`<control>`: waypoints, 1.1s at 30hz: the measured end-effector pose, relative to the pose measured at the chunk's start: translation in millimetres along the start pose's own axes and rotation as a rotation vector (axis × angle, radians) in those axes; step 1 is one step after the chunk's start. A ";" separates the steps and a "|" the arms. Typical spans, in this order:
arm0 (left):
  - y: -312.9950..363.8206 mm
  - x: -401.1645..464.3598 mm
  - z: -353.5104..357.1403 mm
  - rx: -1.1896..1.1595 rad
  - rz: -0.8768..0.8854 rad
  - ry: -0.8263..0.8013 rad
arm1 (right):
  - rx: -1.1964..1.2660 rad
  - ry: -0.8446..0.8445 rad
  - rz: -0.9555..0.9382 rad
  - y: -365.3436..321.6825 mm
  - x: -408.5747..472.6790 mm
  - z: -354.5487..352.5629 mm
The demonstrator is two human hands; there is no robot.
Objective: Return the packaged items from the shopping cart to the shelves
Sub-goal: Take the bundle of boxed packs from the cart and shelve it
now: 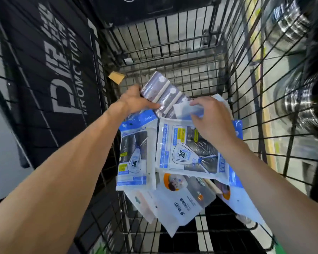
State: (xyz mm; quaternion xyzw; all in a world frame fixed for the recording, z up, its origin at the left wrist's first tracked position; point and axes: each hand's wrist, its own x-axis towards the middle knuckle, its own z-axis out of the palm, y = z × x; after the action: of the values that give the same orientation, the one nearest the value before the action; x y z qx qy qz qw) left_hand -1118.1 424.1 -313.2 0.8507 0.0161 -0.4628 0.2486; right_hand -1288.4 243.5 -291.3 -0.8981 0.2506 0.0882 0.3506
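Observation:
Inside the black wire shopping cart (173, 57) lies a pile of flat packaged items. My left hand (134, 101) grips a grey transparent package with white bands (163, 88) at its near edge, tilted above the pile. My right hand (207, 116) pinches the top of a pale blue-white package (184, 109) that lies over a blue and white package with a dark window (189, 149). A similar blue and white package (134, 154) lies at the left. White packages with an orange picture (182, 191) sit underneath, partly hidden.
The cart's wire walls close in on both sides. A black sign with white letters (62, 74) stands left of the cart. A tan cardboard scrap (116, 77) sticks in the cart's far left corner. Blurred dark goods on a shelf (297, 70) are at the right.

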 end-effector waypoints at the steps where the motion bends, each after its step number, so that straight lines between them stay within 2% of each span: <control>1: 6.9 -3.8 -3.5 0.027 0.039 0.018 | 0.014 0.029 0.007 0.5 -3.9 -0.5; 4: 39.2 -28.4 -17.4 0.183 0.193 0.177 | 0.050 0.094 0.052 0.5 -14.2 -8.2; 8: 84.6 -74.8 -50.8 0.477 0.406 0.498 | 0.114 -0.036 0.156 -7.1 -23.1 -11.6; 11: 108.6 -109.6 -84.0 0.486 0.513 0.659 | 0.334 -0.035 0.250 -23.8 -29.2 -12.2; 13: 120.5 -133.2 -112.6 0.355 0.532 0.684 | 0.464 -0.030 0.310 -44.3 -30.3 -21.2; 17: 140.1 -179.6 -162.9 -0.042 0.616 0.469 | 0.833 0.063 0.395 -99.0 -27.4 -55.6; 19: 148.1 -204.6 -169.7 -0.158 0.645 0.352 | 0.939 0.153 0.374 -120.5 -33.0 -85.1; 22: 166.6 -234.8 -174.9 -0.234 0.657 0.252 | 0.996 0.345 0.341 -139.6 -51.9 -139.4; 25: 190.3 -251.2 -176.7 -0.257 0.647 0.177 | 1.109 0.382 0.348 -139.1 -79.1 -189.6; 27: 208.5 -255.1 -169.8 -0.249 0.636 0.138 | 1.098 0.411 0.348 -128.8 -98.4 -217.7; 29: 228.7 -260.8 -153.7 -0.224 0.655 0.105 | 1.051 0.479 0.352 -120.2 -120.5 -245.2; 33: 283.8 -273.5 -105.6 -0.164 0.782 0.011 | 1.078 0.718 0.397 -100.4 -155.9 -286.8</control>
State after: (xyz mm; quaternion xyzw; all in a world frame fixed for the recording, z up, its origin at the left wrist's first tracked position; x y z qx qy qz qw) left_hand -1118.9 277.2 67.4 0.7725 -0.2707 -0.3260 0.4729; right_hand -1375.9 173.9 31.4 -0.5080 0.5207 -0.2900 0.6219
